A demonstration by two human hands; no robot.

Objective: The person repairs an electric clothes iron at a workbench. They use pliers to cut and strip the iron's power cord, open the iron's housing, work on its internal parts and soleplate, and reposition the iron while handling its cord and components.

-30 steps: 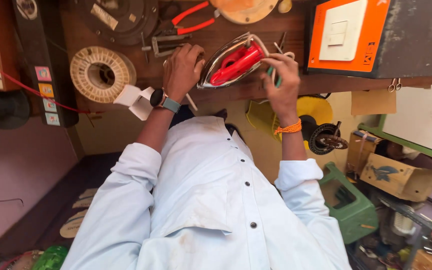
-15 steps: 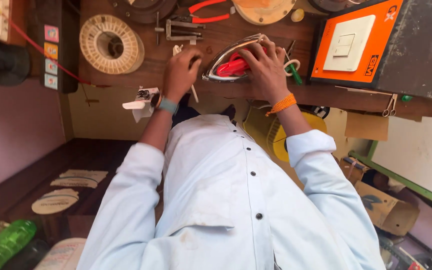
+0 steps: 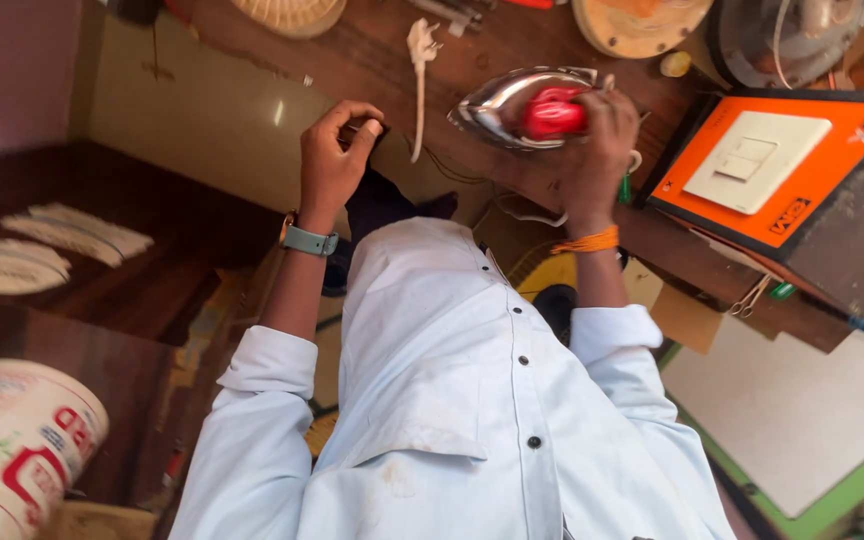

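A shiny metal clothes iron [image 3: 497, 105] with a red handle [image 3: 552, 112] lies on the dark wooden workbench [image 3: 372, 60]. My right hand [image 3: 600, 140], with an orange band at the wrist, grips the iron at its red handle. My left hand [image 3: 332, 160], with a grey-green watch on the wrist, is at the bench's near edge. Its thumb and forefinger are pinched on a small dark piece [image 3: 357, 128] that is too small to identify. A frayed white cord [image 3: 419, 60] hangs between the two hands. My white shirt fills the lower frame.
An orange box with a white switch plate [image 3: 752, 170] sits right of the iron, with small scissors [image 3: 747, 298] at its edge. A wire spool [image 3: 292, 12], a round wooden disc [image 3: 642, 20] and a metal fan part [image 3: 792, 35] lie farther back. A white printed bucket [image 3: 12, 450] stands lower left.
My left hand has come off the iron and moved left to the bench edge, pinched shut. My right hand has stayed on the iron. The view has swung to the right.
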